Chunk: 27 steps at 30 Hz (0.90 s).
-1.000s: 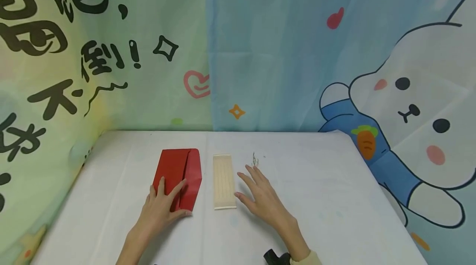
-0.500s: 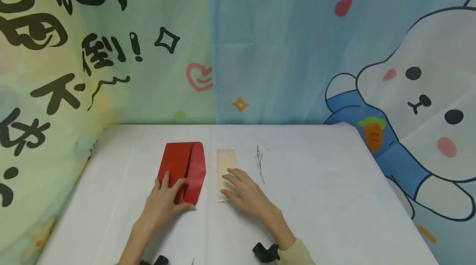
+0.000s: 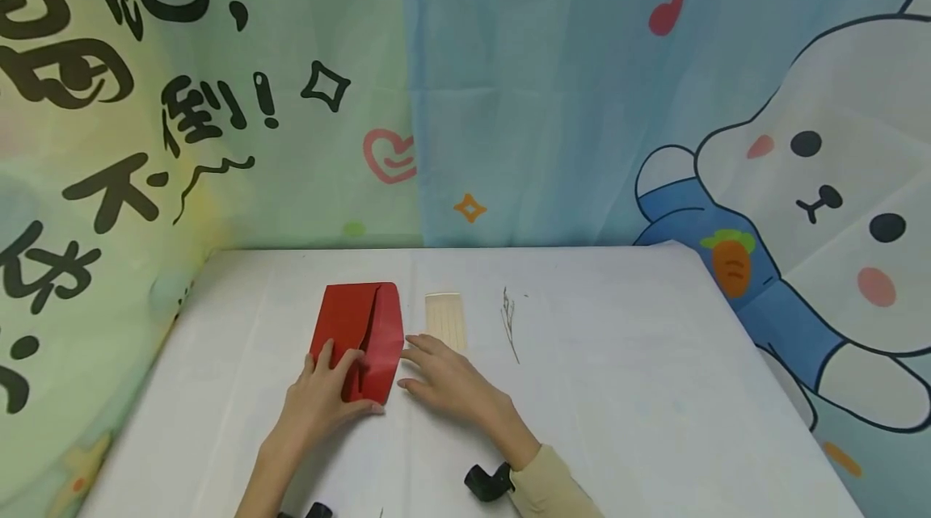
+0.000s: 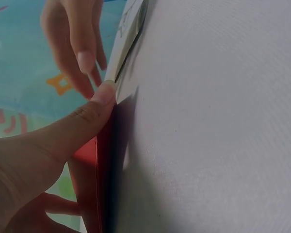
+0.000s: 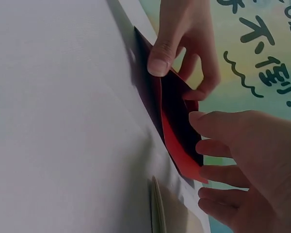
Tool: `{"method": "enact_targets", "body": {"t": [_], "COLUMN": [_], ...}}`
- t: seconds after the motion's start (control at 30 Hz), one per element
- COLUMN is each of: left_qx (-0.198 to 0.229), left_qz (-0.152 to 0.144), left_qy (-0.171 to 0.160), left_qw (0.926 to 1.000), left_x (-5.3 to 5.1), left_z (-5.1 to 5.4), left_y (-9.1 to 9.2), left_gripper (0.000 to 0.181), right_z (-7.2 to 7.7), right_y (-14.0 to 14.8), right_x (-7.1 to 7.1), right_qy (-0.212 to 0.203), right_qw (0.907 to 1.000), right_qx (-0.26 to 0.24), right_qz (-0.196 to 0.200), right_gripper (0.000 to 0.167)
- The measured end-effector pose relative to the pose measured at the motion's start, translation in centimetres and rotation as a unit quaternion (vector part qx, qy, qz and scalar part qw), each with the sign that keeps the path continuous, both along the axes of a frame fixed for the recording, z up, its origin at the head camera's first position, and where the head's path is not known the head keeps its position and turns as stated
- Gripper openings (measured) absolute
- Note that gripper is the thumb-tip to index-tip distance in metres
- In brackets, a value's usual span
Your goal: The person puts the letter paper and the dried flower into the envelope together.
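Note:
A red paper envelope lies on the white table with its slit opening facing up. My left hand holds it at the near end, fingers on top and the thumb at the near right corner. In the right wrist view, the envelope gapes between its layers, and the left hand's thumb is on its edge. My right hand hovers at the envelope's right edge with its fingers extended, holding nothing. Whether its fingertips touch the paper, I cannot tell. Beneath this hand, a cream ribbed rectangular piece is partly hidden.
Thin dry twigs lie to the right of the cream piece. A printed cloth backdrop rises behind the white table. At the near edge, black devices show by both wrists, the right one more fully.
My right hand has moved left from beside the twigs, across the cream piece, to the envelope's right edge. The left hand stays on the envelope. The head view has shifted slightly.

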State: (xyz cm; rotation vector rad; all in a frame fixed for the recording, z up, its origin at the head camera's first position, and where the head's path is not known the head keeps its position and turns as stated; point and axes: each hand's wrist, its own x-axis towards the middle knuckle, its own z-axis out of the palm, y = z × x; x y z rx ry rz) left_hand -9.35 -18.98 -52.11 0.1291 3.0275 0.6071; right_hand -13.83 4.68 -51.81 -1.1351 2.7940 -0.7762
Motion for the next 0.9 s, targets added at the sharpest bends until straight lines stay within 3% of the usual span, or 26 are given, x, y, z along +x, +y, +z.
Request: {"method": "enact_targets", "body": {"t": [0.27,0.53,0.9], "left_qx": [0.006,0.009,0.033], "left_qz": [-0.004,-0.005,-0.019], "left_qy": [-0.001,0.012,-0.033], "left_qw": [1.0,0.9999,0.9988], "left_x": [-0.2,-0.1,-0.2], "left_z": [0.0,0.1,1.0], "left_y": [0.1,0.1,-1.1], "left_gripper": [0.079,0.079,0.069], "right_z": [-0.2,-1.0,-1.3], "right_y": [-2.4,-3.8,-4.3], "right_x": [-0.3,-0.2,0.0], "right_qy": [-0.005,0.0,-0.013], "right_qw": [0.9996,0.9973,0.9978], "right_qx": [0.026,0.07,0.064], "right_qz": [-0.002,0.02,0.011], "right_gripper": [0.042,0.04,0.034]}}
